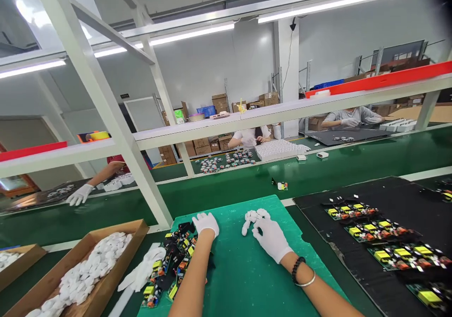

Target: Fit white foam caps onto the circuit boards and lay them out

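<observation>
My left hand (205,224), in a white glove, is at the upper right edge of a pile of circuit boards (181,251) with yellow, orange and black parts. Its fingers are outstretched and touch or hover over a black piece there; contact cannot be made out. Over the green mat (233,274) my gloved right hand (272,239) is bent, with a gap between thumb and forefinger. Its fingertips are beside a small cluster of white plastic pieces (253,216), partly hidden behind them.
A cardboard box (141,230) of white pieces stands left, near loose white gloves (143,270). Rows of boards (381,232) lie right on a black sheet (318,204). One board (282,185) sits on the green belt (233,190). A white frame post (106,105) rises left; co-workers sit opposite.
</observation>
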### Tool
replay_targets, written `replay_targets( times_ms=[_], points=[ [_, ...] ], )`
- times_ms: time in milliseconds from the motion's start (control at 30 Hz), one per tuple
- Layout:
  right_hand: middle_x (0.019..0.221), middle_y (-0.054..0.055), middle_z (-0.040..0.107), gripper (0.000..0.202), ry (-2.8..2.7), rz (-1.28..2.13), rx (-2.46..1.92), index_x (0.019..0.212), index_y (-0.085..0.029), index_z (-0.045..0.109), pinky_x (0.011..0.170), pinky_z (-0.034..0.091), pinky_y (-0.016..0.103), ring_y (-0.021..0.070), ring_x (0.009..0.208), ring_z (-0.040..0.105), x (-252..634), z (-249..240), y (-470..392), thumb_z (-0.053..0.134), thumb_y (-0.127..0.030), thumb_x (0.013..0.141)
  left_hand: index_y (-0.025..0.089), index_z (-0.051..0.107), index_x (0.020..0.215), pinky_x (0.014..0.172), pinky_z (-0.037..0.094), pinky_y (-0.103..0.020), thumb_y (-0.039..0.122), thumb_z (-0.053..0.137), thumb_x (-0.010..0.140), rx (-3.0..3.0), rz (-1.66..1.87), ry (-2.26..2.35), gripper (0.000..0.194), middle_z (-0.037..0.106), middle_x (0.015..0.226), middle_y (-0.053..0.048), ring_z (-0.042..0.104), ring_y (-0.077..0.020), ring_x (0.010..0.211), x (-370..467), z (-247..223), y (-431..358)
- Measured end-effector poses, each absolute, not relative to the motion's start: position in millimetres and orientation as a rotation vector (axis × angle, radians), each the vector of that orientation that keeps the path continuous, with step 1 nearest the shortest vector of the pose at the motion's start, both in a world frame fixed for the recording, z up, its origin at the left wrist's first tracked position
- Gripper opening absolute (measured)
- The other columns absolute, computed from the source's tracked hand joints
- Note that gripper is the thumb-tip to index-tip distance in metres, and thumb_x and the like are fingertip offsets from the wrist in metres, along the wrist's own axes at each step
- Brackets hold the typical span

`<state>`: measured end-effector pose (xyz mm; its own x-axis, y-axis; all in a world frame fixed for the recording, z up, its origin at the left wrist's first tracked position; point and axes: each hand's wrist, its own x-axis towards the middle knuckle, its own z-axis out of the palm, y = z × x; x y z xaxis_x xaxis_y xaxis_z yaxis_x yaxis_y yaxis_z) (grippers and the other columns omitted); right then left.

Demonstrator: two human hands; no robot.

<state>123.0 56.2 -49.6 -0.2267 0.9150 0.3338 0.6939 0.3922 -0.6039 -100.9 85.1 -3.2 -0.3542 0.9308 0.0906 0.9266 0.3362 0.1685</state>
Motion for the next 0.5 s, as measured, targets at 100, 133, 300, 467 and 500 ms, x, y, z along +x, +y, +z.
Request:
replay_targets(
  times_ms=[100, 133, 300, 467, 500],
  points=[
    [0.08, 0.004, 0.06, 0.016, -1.911, 0.481, -1.375, 0.073, -0.019, 0.059, 0.071, 0.037, 0.027, 0.0182, 0.08, 0.054, 127, -51, 58, 0.044, -0.021, 0.079, 0.015, 0.054, 0.104, 0.093, 0.031, -0.051, 0.029, 0.054, 0.077, 1.781, 0.123, 2.407, 0.031, 0.054, 0.112, -0.01, 0.047, -0.0243, 0.107, -119, 4, 101],
    [0.08, 0.004, 0.06, 0.016, -1.886, 0.501, -1.372, 0.074, -0.019, 0.058, 0.069, 0.037, 0.026, 0.0176, 0.078, 0.054, 129, -51, 58, 0.043, -0.021, 0.08, 0.015, 0.053, 0.105, 0.089, 0.037, -0.047, 0.031, 0.051, 0.078, 1.787, 0.088, 2.377, 0.031, 0.054, 0.112, -0.008, 0.049, -0.0216, 0.104, -126, 6, 103],
    [0.083, 0.004, 0.059, 0.018, -1.809, 0.609, -1.318, 0.083, -0.019, 0.058, 0.065, 0.038, 0.025, 0.0164, 0.075, 0.056, 133, -50, 58, 0.04, -0.02, 0.08, 0.016, 0.054, 0.102, 0.082, 0.043, -0.04, 0.031, 0.051, 0.079, 1.781, 0.032, 2.333, 0.028, 0.055, 0.107, -0.007, 0.053, -0.0186, 0.096, -156, 16, 94],
    [0.103, 0.005, 0.058, 0.027, -1.691, 0.838, -1.107, 0.103, -0.022, 0.056, 0.077, 0.038, 0.028, 0.0186, 0.094, 0.051, 131, -47, 57, 0.041, -0.024, 0.08, 0.02, 0.05, 0.114, 0.086, 0.038, -0.031, 0.026, 0.067, 0.063, 1.894, 0.283, 2.332, 0.054, 0.058, 0.106, -0.008, 0.053, -0.02, 0.098, -147, 35, 81],
    [0.102, 0.005, 0.059, 0.025, -1.609, 1.0, -1.027, 0.099, -0.022, 0.058, 0.075, 0.039, 0.028, 0.0187, 0.093, 0.05, 130, -46, 58, 0.044, -0.025, 0.078, 0.022, 0.044, 0.12, 0.088, 0.037, -0.031, 0.029, 0.066, 0.064, 1.946, 0.365, 2.327, 0.061, 0.056, 0.111, -0.007, 0.051, -0.0203, 0.102, -138, 39, 79]
  ],
)
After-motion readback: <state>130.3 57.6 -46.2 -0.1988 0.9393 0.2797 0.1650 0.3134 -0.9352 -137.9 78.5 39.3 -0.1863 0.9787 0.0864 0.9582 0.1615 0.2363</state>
